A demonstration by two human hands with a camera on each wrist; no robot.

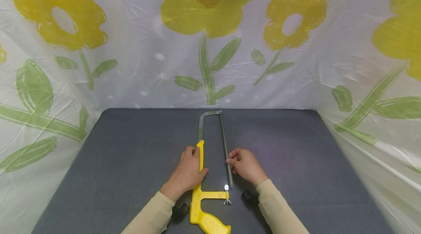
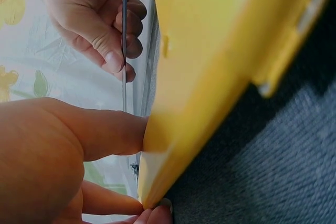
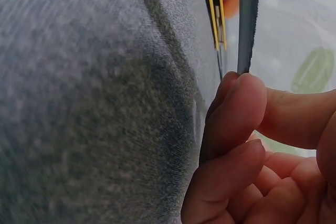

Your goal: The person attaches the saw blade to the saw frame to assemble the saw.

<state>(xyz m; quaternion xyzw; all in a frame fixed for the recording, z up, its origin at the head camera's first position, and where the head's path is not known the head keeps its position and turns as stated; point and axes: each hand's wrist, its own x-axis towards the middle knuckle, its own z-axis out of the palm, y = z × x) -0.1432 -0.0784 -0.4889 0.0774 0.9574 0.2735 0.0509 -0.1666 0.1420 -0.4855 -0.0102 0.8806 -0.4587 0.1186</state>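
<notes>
A hacksaw with a yellow frame (image 1: 196, 204) and handle points away from me over the dark tabletop. My left hand (image 1: 185, 172) grips the yellow bar of the frame, thumb on its right side. The grey saw blade (image 1: 224, 135) meets the frame's far tip; its near end lies just right of the blade holder with the wing nut (image 1: 227, 201), apart from it. My right hand (image 1: 247, 164) pinches the blade between thumb and fingers near that end. Fine teeth show along one blade edge (image 3: 256, 19) in the right wrist view.
The dark cloth-covered table (image 1: 138, 135) ends at a hanging white sheet with yellow flowers (image 1: 207, 69), which also runs down both sides. Small black objects show beside each wrist, the right one (image 1: 250, 197) under the sleeve's edge.
</notes>
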